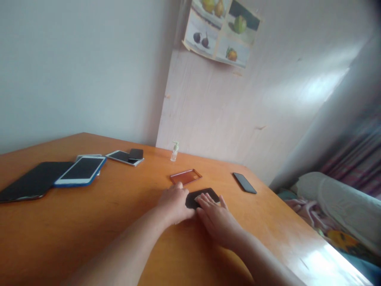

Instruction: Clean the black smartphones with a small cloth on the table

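Note:
A black smartphone (212,194) lies flat on the wooden table in front of me. My left hand (175,203) grips its left end, with the thumb along the near edge and the fingers at the far side. Across the phone's surface, my right hand (212,216) lies with its fingers stretched and pressed down. A small pale piece, like a wipe (197,198), shows at those fingertips; most of it is hidden under them. Just beyond the phone rests a reddish-brown see-through phone case (186,177).
Another dark phone (244,183) lies to the right. A small clear pump bottle (174,152) stands near the wall. On the left are a black folder-like case (35,179), a blue-edged tablet (81,170), a white tablet (120,156) and a small black phone (136,153) on it.

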Tool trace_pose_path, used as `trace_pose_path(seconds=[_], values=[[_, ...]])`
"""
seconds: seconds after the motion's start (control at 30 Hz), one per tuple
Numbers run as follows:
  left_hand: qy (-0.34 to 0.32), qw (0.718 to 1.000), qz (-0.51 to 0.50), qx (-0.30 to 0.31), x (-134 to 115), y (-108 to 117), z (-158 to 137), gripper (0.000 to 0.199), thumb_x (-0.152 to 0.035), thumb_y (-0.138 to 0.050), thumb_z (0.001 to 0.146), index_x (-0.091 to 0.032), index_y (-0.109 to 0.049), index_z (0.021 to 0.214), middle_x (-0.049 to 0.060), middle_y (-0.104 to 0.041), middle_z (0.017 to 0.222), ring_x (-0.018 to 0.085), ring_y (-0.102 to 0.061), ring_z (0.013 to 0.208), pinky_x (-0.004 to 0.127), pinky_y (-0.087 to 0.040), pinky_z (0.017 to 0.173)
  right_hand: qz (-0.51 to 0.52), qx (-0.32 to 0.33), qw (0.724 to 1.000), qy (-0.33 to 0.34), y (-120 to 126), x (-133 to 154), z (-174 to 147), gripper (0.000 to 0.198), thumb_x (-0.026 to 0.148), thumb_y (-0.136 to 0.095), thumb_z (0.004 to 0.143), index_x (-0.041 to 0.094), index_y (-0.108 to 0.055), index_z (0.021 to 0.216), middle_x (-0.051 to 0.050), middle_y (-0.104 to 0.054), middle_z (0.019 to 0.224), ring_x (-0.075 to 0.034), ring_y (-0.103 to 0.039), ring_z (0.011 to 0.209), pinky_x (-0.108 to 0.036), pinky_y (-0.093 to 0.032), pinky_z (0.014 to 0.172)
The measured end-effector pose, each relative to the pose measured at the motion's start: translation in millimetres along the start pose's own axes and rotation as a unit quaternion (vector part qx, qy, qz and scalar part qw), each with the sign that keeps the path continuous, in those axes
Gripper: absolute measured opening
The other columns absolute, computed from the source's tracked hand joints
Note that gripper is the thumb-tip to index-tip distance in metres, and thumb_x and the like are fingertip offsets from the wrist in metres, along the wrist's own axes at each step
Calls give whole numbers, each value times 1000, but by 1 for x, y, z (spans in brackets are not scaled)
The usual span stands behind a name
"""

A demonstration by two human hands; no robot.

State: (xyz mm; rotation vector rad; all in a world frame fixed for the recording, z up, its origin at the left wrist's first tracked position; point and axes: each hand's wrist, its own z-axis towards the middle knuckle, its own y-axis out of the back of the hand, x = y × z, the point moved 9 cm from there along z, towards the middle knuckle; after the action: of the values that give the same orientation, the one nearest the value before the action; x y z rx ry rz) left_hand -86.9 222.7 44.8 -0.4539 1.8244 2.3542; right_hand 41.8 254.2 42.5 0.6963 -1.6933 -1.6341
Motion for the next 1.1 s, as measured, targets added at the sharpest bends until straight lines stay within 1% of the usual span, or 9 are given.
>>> trace_pose_path(seconds=[0.07, 0.23, 0.43, 0.63, 0.8, 0.87, 0.97, 1.0, 1.1], values=[[-1, 1000, 0, 1, -1, 1, 0, 49, -62, -59, 63, -22, -66, 89, 10, -57, 100, 30, -60, 92, 36, -45, 72, 2, 7, 1000, 9, 0, -1, 3, 50, 42, -21, 101, 26, -40, 143, -7, -37, 152, -23, -25, 143, -60, -7, 114], [0, 1000, 4, 4, -1, 1, -1, 48, -59, -63, 60, -22, -66, 91, 10, -57, 100, 29, -60, 90, 35, -46, 70, -34, 5, 996, -86, 5, -33, 21, 47, 35, -21, 100, 21, -44, 140, -11, -39, 150, -28, -29, 141, -69, -12, 109], [3, 1000, 5, -1, 0, 0, -1, 49, -61, -62, 62, -22, -66, 91, 10, -58, 98, 29, -60, 90, 36, -46, 72, -27, -6, 1000, 10, 2, -3, 23, 47, 38, -22, 101, 23, -42, 141, -10, -41, 149, -24, -30, 141, -59, -11, 113], [19, 1000, 0, 14, -1, 4, -3, 47, -57, -66, 60, -22, -67, 91, 9, -59, 101, 29, -61, 93, 36, -47, 75, -56, 11, 996, -65, 4, -22, 24, 47, 30, -21, 100, 18, -43, 140, -14, -39, 150, -29, -29, 141, -68, -11, 108], [7, 1000, -11, 2, -3, 5, -3, 45, -59, -61, 65, -22, -66, 90, 10, -59, 98, 29, -61, 93, 36, -46, 76, 2, 2, 999, 54, 1, 15, 17, 48, 35, -22, 101, 23, -39, 144, -8, -38, 151, -22, -28, 142, -56, -12, 115], [7, 1000, -10, 0, -1, 4, -3, 46, -59, -63, 63, -22, -66, 90, 10, -58, 99, 29, -61, 92, 36, -46, 75, 10, 11, 999, 40, 0, 9, 18, 47, 34, -21, 101, 25, -40, 143, -7, -38, 152, -22, -27, 142, -58, -10, 114], [9, 1000, -7, 3, 1, 1, -2, 47, -58, -66, 59, -22, -66, 90, 9, -58, 100, 29, -61, 92, 35, -47, 73, 5, 11, 998, -55, 2, -16, 22, 48, 33, -20, 101, 23, -43, 141, -8, -38, 151, -27, -26, 142, -67, -9, 110], [8, 1000, -7, 4, 2, 0, -2, 47, -58, -66, 59, -22, -65, 90, 9, -58, 99, 29, -61, 91, 35, -47, 72, 8, 9, 998, -66, 2, -18, 22, 48, 34, -20, 101, 23, -43, 141, -9, -38, 151, -27, -26, 142, -68, -9, 109], [0, 1000, -9, 1, 1, 0, -2, 44, -58, -62, 65, -22, -64, 89, 10, -58, 98, 29, -62, 91, 36, -47, 73, 42, 11, 999, 3, 2, 3, 18, 48, 37, -21, 101, 25, -42, 142, -7, -37, 152, -25, -26, 142, -64, -9, 112]])
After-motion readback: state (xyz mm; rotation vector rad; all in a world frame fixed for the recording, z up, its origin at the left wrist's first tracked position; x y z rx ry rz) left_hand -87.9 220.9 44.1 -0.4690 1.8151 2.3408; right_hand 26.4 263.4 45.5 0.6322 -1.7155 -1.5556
